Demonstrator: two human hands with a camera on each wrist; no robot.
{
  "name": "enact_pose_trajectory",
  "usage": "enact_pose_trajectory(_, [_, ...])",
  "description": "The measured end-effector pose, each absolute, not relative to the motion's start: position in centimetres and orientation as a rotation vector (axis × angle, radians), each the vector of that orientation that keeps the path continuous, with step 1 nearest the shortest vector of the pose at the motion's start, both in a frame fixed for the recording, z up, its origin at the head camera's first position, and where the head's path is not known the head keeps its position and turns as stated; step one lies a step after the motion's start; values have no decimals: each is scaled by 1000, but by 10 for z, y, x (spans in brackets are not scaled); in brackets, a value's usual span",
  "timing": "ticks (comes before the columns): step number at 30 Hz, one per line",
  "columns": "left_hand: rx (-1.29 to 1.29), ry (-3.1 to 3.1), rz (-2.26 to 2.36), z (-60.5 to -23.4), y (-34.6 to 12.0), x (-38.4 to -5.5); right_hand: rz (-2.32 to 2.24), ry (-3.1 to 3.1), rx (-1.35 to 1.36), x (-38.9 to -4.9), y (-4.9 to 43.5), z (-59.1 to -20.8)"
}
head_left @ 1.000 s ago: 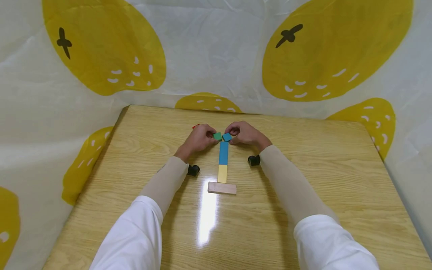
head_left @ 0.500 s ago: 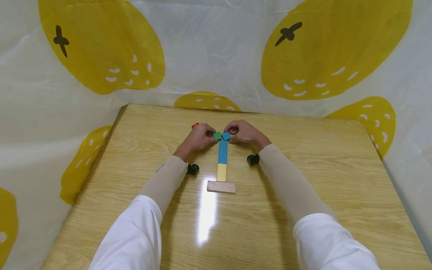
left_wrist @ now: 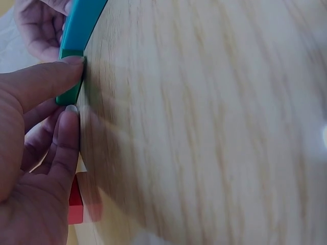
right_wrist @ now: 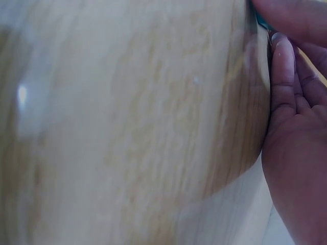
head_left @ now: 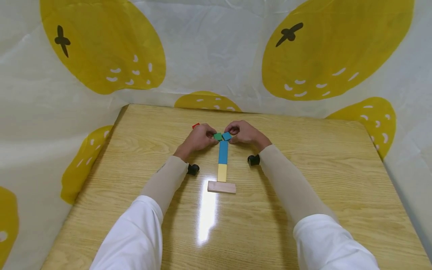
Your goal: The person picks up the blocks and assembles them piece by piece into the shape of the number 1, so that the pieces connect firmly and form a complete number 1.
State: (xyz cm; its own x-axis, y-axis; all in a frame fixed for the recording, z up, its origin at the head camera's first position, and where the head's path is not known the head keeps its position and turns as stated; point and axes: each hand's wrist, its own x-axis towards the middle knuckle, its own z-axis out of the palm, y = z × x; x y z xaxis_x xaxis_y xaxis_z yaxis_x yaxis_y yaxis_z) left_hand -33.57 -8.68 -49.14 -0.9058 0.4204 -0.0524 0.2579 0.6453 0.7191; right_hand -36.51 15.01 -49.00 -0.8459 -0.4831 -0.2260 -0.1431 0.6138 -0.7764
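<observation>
Between thumb and fingers my left hand pinches a small green block at the far end of a row of blocks. Facing it, my right hand pinches a small blue block. Both blocks sit at a slant, close together, above a longer blue block. A yellow block continues the row toward me, and a plain wooden block lies crosswise at its near end. The right wrist view shows only a sliver of blue-green block under the thumb.
A red block lies just beyond my left hand, partly hidden by it. The wooden table ends at a white cloth backdrop with yellow fruit prints, behind and at both sides.
</observation>
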Motion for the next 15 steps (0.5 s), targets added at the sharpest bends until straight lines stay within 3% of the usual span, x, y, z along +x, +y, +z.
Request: enact_pose_trajectory(15, [548,2593,1153,-492,-92,-335,-1138,2409,-497,-364,151,-488])
